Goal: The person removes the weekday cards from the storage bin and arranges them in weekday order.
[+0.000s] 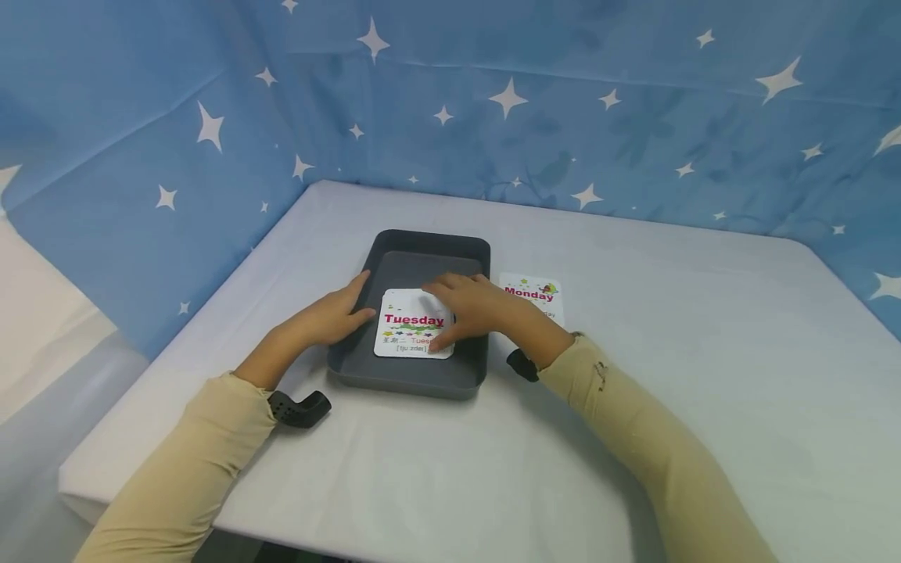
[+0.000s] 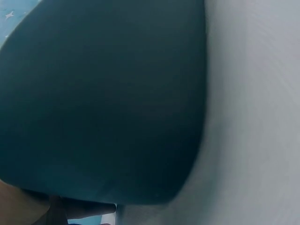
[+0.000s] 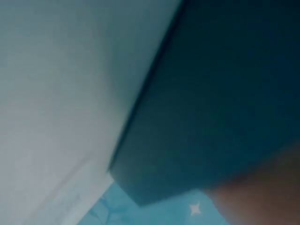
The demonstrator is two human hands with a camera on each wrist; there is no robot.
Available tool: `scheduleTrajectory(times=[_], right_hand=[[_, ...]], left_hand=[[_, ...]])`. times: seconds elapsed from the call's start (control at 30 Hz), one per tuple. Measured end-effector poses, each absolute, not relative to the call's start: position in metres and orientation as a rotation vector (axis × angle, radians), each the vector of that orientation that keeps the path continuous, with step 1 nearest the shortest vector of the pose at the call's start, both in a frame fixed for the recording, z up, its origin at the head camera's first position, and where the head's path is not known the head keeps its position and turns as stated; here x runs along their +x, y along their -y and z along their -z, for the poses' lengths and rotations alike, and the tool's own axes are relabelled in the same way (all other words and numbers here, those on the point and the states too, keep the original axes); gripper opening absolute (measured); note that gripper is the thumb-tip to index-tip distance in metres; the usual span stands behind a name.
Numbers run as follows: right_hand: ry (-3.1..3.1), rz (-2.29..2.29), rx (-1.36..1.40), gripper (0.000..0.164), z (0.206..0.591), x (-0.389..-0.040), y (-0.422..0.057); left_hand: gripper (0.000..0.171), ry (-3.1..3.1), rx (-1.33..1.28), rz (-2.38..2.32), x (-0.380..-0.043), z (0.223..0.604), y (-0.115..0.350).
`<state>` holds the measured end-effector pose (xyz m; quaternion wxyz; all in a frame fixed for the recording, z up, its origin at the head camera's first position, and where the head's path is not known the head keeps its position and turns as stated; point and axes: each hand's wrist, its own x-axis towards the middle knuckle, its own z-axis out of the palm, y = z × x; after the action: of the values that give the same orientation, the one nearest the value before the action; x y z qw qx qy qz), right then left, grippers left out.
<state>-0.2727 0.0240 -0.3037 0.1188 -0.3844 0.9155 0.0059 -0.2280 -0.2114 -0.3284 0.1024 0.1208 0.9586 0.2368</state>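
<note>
A dark grey tray (image 1: 408, 383) lies on the white table. My left hand (image 1: 327, 317) holds its left side, with the thumb reaching over the rim. In the left wrist view the tray's outer wall (image 2: 108, 103) fills much of the picture. A white card printed "Tuesday" (image 1: 404, 332) is within the tray's outline; whether it touches the tray floor I cannot tell. My right hand (image 1: 475, 306) grips this card at its right part, with thumb and fingers apart near its lower and upper edges. Beside the tray on the right, a "Monday" card (image 1: 531, 291) is partly hidden by the right hand.
The white-covered table (image 1: 704, 352) stretches out to the right of the tray. A blue curtain with white stars (image 1: 450, 78) hangs behind and along the left. In the right wrist view, the dark tray wall (image 3: 220, 93) is close and blurred.
</note>
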Motion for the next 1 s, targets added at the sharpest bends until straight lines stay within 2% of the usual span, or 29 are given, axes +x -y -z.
scheduleTrajectory(times=[0.1,0.37,0.73,1.0], right_hand=[[-2.625,-0.010,-1.084,0.097,0.306,-0.272,-0.020],[-2.607,0.106,-1.049,0.083,0.310,-0.273,-0.023],[-2.636,0.334,-1.079,0.080,0.307,-0.270,-0.027],[-2.678,0.469,-1.064,0.087,0.306,-0.270,-0.032]], left_hand=[[0.069,-2.832,0.376,-0.692,-0.229,0.329,0.210],[0.069,-2.823,0.368,-0.686,-0.228,0.329,0.207],[0.071,-2.830,0.319,-0.667,-0.228,0.329,0.209],[0.071,-2.832,0.326,-0.665,-0.229,0.329,0.209]])
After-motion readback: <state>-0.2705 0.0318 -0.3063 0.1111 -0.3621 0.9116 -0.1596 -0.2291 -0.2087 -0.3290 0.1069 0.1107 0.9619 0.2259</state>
